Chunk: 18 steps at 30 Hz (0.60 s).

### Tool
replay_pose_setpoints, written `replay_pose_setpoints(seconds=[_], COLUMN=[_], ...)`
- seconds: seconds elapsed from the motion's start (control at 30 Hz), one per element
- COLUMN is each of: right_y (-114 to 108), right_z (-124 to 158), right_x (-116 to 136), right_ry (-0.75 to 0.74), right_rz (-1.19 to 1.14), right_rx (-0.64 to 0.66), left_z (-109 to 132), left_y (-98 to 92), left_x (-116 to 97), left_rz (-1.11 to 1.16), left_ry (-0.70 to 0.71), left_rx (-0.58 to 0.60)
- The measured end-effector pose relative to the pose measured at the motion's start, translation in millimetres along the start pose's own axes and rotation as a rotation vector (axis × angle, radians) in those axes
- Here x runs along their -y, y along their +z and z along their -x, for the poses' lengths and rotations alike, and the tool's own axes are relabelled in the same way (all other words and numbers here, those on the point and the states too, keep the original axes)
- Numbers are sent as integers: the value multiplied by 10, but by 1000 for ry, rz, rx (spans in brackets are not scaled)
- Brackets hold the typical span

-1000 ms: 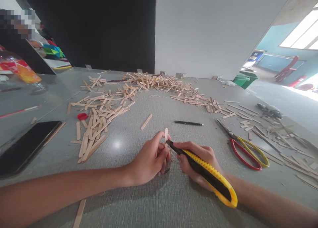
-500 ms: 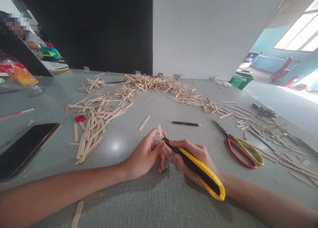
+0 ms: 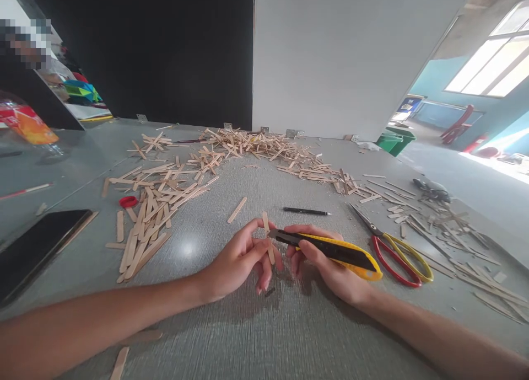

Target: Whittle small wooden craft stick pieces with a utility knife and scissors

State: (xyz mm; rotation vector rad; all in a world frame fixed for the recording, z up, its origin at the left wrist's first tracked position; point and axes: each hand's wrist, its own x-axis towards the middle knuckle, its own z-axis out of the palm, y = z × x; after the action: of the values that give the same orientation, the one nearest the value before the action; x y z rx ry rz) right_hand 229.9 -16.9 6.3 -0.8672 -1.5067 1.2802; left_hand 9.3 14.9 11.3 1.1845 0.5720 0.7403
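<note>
My left hand (image 3: pixel 243 253) pinches a wooden craft stick (image 3: pixel 270 252) between thumb and fingers, the stick standing nearly upright above the table. In my right hand (image 3: pixel 326 264) is a yellow and black utility knife (image 3: pixel 339 250), its body pointing left. The knife's short blade meets the side of the stick near its middle; how deep it sits I cannot tell. Just beyond the hands lie a loose craft stick (image 3: pixel 237 209) and a black pen (image 3: pixel 306 211). Scissors (image 3: pixel 397 253) with red and yellow handles rest to the right of my right hand.
Craft sticks are heaped at the back (image 3: pixel 252 143) and left (image 3: pixel 149 225), with cut scraps (image 3: pixel 446 225) on the right. A phone (image 3: pixel 41 247), a red ring (image 3: pixel 128 202) and a drink bottle (image 3: pixel 28 126) lie left. Upright panels (image 3: pixel 330 54) border the far edge. A person is partly visible at far left.
My right hand has turned the knife from a steep diagonal to nearly level, showing its flat side. More of the craft stick now shows in my left hand. The view has shifted slightly.
</note>
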Motion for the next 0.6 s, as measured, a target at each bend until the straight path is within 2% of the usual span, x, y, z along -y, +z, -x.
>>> replay_pose_setpoints(seconds=[0.3,0.6], right_y=[30,-23], right_z=[38,-52], right_x=[-45,-24], right_ry=[-198,7], right_rz=[197,-44], right_rx=[21,-37], left_z=[-20,-40], left_y=[-24,-52], left_x=[-48,-43], left_rz=[54,-3], left_ry=[-62,-67], left_rx=[-22,-9])
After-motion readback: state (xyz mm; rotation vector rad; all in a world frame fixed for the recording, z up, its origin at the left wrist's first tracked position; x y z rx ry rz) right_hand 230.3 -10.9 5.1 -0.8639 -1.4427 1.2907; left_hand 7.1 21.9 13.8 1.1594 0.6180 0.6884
